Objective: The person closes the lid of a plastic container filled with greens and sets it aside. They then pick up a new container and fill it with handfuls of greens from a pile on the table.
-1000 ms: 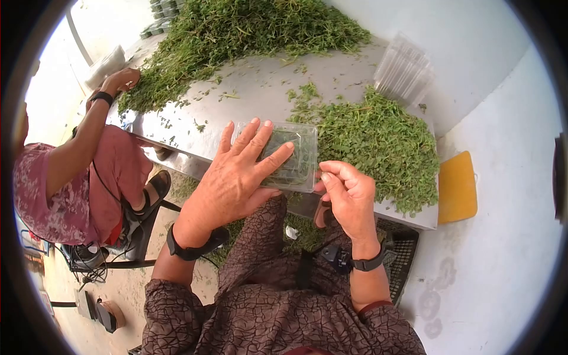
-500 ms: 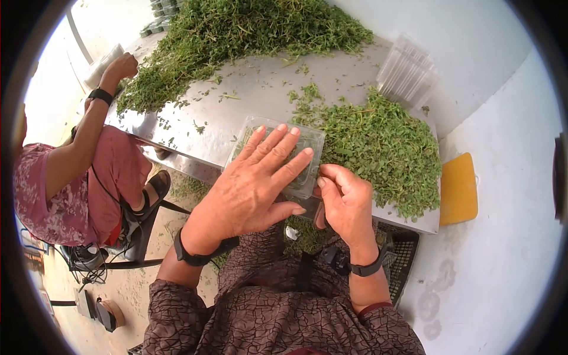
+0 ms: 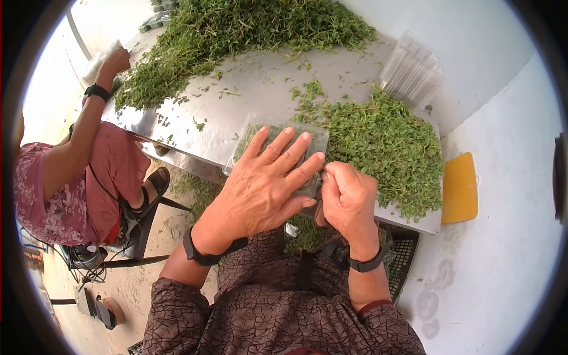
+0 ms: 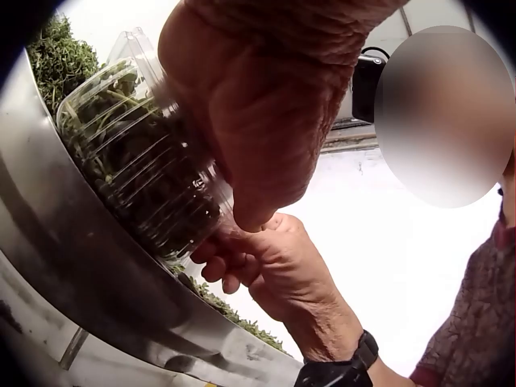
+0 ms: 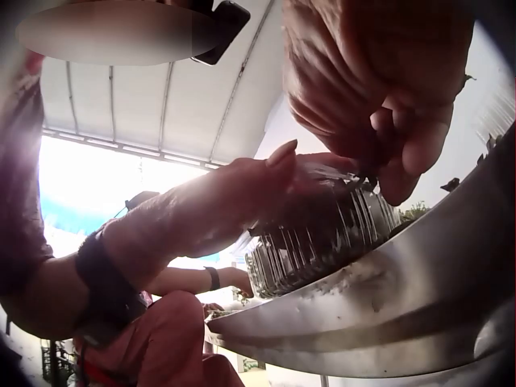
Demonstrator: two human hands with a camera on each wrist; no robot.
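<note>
A clear plastic clamshell box (image 3: 254, 135) filled with green herbs sits near the front edge of the steel table (image 3: 248, 94). My left hand (image 3: 269, 177) lies flat on its lid with fingers spread and straight, pressing down. My right hand (image 3: 343, 192) is curled at the box's right front corner, fingertips pinching the rim. In the left wrist view the box (image 4: 137, 173) shows under my palm (image 4: 258, 121), with the right hand (image 4: 258, 258) gripping its edge. The right wrist view shows the ribbed box (image 5: 322, 238) on the table edge.
A heap of loose herbs (image 3: 378, 142) lies right of the box and a bigger heap (image 3: 236, 29) at the far side. Stacked empty clear boxes (image 3: 411, 71) stand at the back right. Another person (image 3: 77, 160) sits on the left. A yellow object (image 3: 458, 189) lies right.
The box has slid a little to the right along the table edge. My left hand shifted with it, and my right hand curled tighter onto the box's corner.
</note>
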